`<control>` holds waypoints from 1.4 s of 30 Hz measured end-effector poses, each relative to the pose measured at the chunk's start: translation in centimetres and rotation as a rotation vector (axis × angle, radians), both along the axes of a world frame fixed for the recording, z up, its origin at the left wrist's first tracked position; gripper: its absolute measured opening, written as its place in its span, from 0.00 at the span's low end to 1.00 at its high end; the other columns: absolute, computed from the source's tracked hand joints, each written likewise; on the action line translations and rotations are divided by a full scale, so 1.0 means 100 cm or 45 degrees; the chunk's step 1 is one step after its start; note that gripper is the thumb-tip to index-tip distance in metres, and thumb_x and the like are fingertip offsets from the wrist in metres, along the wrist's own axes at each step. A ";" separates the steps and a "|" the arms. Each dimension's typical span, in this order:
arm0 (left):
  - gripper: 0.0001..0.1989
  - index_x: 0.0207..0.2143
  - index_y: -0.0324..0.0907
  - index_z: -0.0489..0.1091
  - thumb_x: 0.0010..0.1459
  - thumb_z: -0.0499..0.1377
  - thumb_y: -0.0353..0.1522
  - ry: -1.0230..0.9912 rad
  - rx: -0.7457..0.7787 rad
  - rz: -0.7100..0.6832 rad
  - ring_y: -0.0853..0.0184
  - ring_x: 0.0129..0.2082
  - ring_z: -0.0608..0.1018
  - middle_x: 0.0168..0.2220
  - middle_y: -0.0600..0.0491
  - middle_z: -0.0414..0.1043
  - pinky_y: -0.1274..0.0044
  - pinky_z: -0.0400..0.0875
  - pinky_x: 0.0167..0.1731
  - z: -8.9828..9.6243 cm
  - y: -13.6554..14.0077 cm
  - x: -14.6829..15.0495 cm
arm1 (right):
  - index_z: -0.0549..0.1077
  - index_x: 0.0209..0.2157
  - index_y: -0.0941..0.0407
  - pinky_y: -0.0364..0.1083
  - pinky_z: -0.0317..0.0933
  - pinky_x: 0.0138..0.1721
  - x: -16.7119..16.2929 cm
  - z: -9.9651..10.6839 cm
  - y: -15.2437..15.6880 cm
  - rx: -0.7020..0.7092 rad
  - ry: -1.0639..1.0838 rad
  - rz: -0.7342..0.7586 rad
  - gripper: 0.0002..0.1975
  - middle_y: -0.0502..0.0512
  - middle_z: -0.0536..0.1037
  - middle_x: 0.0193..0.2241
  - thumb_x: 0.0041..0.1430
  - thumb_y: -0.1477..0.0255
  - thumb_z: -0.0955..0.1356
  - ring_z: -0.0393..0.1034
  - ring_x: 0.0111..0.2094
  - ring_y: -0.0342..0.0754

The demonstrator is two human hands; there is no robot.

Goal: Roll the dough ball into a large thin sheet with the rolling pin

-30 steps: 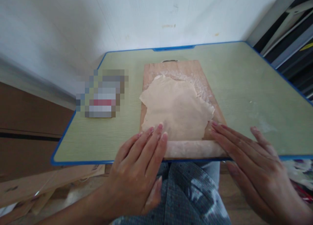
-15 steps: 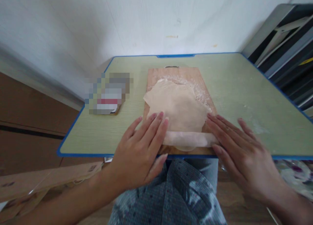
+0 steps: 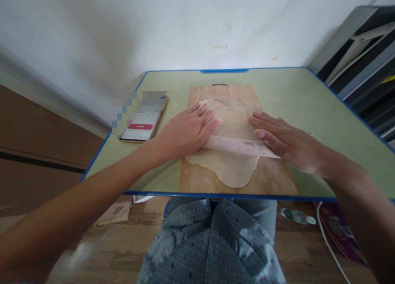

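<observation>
A pale rolling pin (image 3: pixel 239 145) lies across a thin, irregular sheet of dough (image 3: pixel 236 168), which is spread over a wooden board (image 3: pixel 273 179). On the pin's left end rests my left hand (image 3: pixel 189 129), palm down, fingers stretched forward over the dough. My right hand (image 3: pixel 282 140) presses flat on the other end, its fingers extended along the board's right side. Both palms hide the ends of the pin. White flour dusts the far part of the board, beyond the dough.
Under the board is a light green table (image 3: pixel 311 94) with a blue edge, set against a white wall. A phone (image 3: pixel 142 121) lies left of the board. Grey and black panels (image 3: pixel 367 61) lean at the right. Below on the floor lies a plastic bottle (image 3: pixel 298 216).
Both hands and the rolling pin have moved away from me, from the board's near edge to the middle of the dough. The near flap of dough now shows behind the pin.
</observation>
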State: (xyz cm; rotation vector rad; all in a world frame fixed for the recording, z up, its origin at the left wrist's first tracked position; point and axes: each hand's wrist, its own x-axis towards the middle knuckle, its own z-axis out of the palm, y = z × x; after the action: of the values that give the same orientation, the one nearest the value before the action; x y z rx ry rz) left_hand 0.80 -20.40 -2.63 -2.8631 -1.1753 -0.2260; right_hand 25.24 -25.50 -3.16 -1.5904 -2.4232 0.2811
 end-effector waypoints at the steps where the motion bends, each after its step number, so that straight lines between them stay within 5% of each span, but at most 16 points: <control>1: 0.28 0.53 0.28 0.61 0.66 0.34 0.38 -0.002 0.008 -0.013 0.60 0.62 0.57 0.58 0.38 0.60 0.65 0.53 0.59 0.000 -0.003 -0.001 | 0.59 0.59 0.62 0.60 0.44 0.61 -0.001 0.000 -0.005 0.017 -0.015 0.019 0.31 0.64 0.59 0.59 0.64 0.57 0.49 0.48 0.61 0.55; 7: 0.28 0.54 0.29 0.61 0.64 0.38 0.39 -0.091 0.106 0.145 0.56 0.61 0.59 0.59 0.38 0.59 0.65 0.56 0.58 -0.005 -0.045 -0.007 | 0.63 0.56 0.54 0.62 0.54 0.57 -0.010 -0.006 -0.049 0.298 -0.087 0.079 0.22 0.57 0.61 0.59 0.64 0.65 0.54 0.53 0.60 0.55; 15: 0.31 0.56 0.26 0.58 0.62 0.43 0.43 -0.156 0.330 0.081 0.53 0.58 0.63 0.56 0.33 0.62 0.63 0.62 0.55 -0.021 -0.098 -0.023 | 0.66 0.51 0.60 0.53 0.66 0.48 -0.015 -0.013 -0.082 0.501 -0.140 0.165 0.17 0.63 0.66 0.56 0.61 0.73 0.60 0.63 0.55 0.54; 20: 0.20 0.50 0.30 0.64 0.62 0.46 0.35 -0.121 0.287 -0.004 0.56 0.55 0.68 0.54 0.37 0.66 0.64 0.67 0.51 -0.017 -0.098 -0.027 | 0.70 0.45 0.58 0.50 0.68 0.45 -0.007 -0.001 -0.078 0.577 -0.181 0.254 0.14 0.58 0.77 0.41 0.63 0.70 0.58 0.72 0.44 0.51; 26: 0.16 0.46 0.33 0.65 0.64 0.45 0.32 -0.102 0.185 -0.088 0.60 0.54 0.69 0.54 0.40 0.66 0.67 0.70 0.50 -0.005 -0.091 -0.026 | 0.71 0.44 0.59 0.55 0.62 0.49 0.005 0.014 -0.037 0.694 -0.406 0.424 0.21 0.58 0.77 0.40 0.62 0.79 0.51 0.70 0.43 0.52; 34: 0.24 0.60 0.28 0.48 0.61 0.45 0.25 -0.066 0.064 -0.060 0.59 0.61 0.59 0.61 0.36 0.54 0.68 0.64 0.55 -0.010 -0.094 -0.011 | 0.72 0.46 0.57 0.56 0.62 0.47 0.013 0.029 0.069 0.164 -0.218 0.644 0.16 0.60 0.74 0.44 0.60 0.66 0.61 0.67 0.46 0.53; 38: 0.28 0.61 0.28 0.45 0.58 0.45 0.22 -0.073 0.031 -0.077 0.58 0.63 0.52 0.63 0.36 0.48 0.66 0.60 0.57 -0.014 -0.097 -0.007 | 0.65 0.55 0.52 0.58 0.59 0.52 0.013 0.046 0.090 -0.052 -0.115 0.574 0.26 0.54 0.71 0.52 0.54 0.60 0.65 0.65 0.51 0.55; 42: 0.30 0.62 0.29 0.43 0.56 0.45 0.22 -0.110 -0.010 -0.034 0.57 0.63 0.51 0.63 0.36 0.46 0.65 0.62 0.56 -0.015 -0.098 -0.001 | 0.60 0.58 0.53 0.58 0.51 0.57 -0.014 0.043 0.098 0.033 -0.012 0.409 0.25 0.55 0.63 0.59 0.62 0.60 0.58 0.58 0.57 0.54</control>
State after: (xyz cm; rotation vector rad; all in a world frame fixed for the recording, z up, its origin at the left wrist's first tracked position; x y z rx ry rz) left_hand 0.67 -30.23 -4.09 -2.9051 -1.1542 -0.3504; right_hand 23.83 -15.67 1.19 -1.1887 -2.6719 0.2944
